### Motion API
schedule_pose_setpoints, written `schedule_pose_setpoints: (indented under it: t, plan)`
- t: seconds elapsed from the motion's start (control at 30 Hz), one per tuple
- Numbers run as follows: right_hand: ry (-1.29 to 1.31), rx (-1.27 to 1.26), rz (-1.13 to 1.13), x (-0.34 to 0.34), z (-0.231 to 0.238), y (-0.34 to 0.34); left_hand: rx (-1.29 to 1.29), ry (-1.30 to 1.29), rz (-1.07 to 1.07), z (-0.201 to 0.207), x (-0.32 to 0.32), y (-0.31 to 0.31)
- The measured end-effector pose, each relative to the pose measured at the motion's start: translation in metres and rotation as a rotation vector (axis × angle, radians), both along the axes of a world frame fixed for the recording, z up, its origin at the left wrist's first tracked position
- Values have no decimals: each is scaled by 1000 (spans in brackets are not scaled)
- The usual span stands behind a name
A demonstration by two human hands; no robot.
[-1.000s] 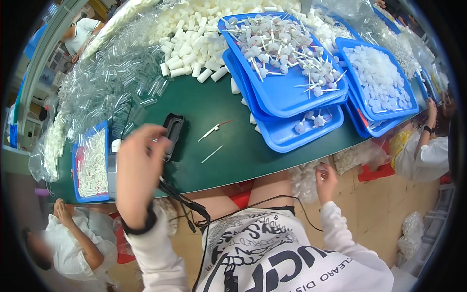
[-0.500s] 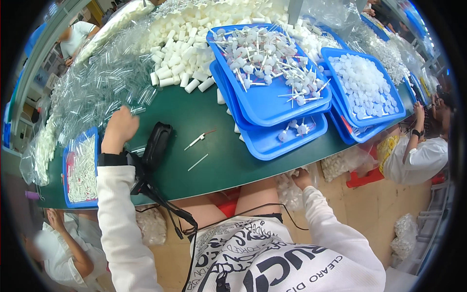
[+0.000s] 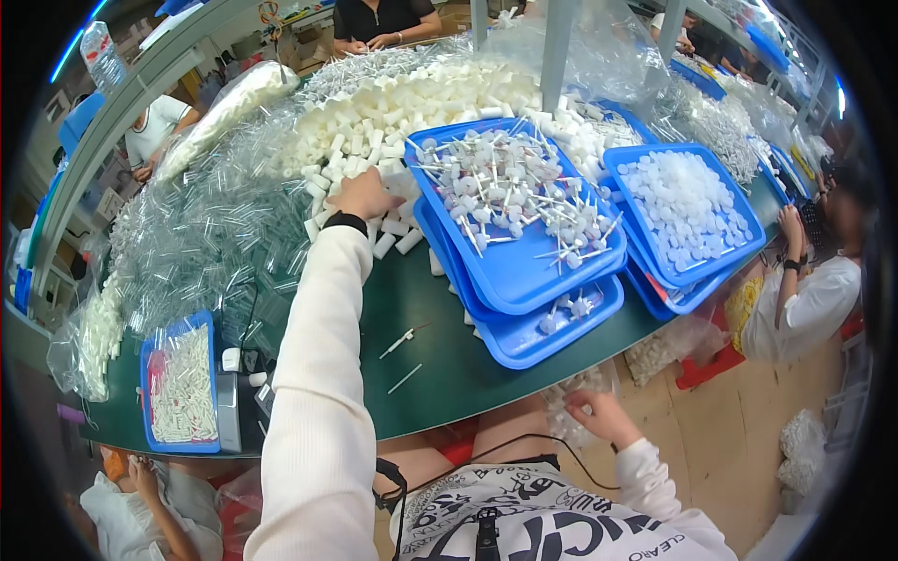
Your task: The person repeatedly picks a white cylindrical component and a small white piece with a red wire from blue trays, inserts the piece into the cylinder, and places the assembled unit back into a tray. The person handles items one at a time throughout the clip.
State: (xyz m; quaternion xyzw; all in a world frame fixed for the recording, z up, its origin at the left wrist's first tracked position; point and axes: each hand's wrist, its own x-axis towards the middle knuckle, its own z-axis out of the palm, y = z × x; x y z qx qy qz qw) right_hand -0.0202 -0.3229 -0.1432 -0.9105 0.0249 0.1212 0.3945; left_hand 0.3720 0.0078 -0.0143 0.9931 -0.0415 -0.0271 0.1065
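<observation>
My left hand [image 3: 368,194] reaches across the table onto the heap of short white cylinders [image 3: 398,150]. Its thumb stands apart from the fingers, whose tips are partly hidden among the cylinders; it looks open. Below the table's front edge, my right hand [image 3: 603,417] has its fingers curled in, near a clear plastic bag [image 3: 571,388] of white pieces. Whatever those fingers hold is too small to make out. A small white rod piece with a thin reddish end [image 3: 398,342] and a thin white stick [image 3: 405,378] lie on the green tabletop [image 3: 440,402].
Stacked blue trays [image 3: 524,297] hold white stemmed pieces; another blue tray [image 3: 687,274] holds translucent round caps. Clear tubes [image 3: 234,196] are heaped at left, beyond a tray of small white rods [image 3: 182,383]. A metal post [image 3: 557,56] rises behind. Other people sit around the table.
My left hand has swung right and away from me, from beside the clear tubes to the white cylinders. My right hand has come away from the bag, fingers curled. The view has shifted.
</observation>
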Motion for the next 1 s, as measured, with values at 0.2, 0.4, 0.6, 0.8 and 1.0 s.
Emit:
schedule_pose_setpoints:
  t: [0.2, 0.4, 0.6, 0.8, 1.0]
  plan:
    - [84, -36, 13, -15, -20, 17, 101, 171, -204, 5, -47, 12]
    - [-17, 177, 277, 19, 73, 26, -38, -1, -109, 7, -63, 46]
    - [-366, 264, 197, 96, 204, -2, -190, -416, -115, 16, -69, 63]
    - [-567, -276, -29, 209, 188, -38, -901, -199, -80, 99, -151, 11]
    - [-516, -485, -42, 215, 185, -34, -1223, -34, -212, 134, -276, 5]
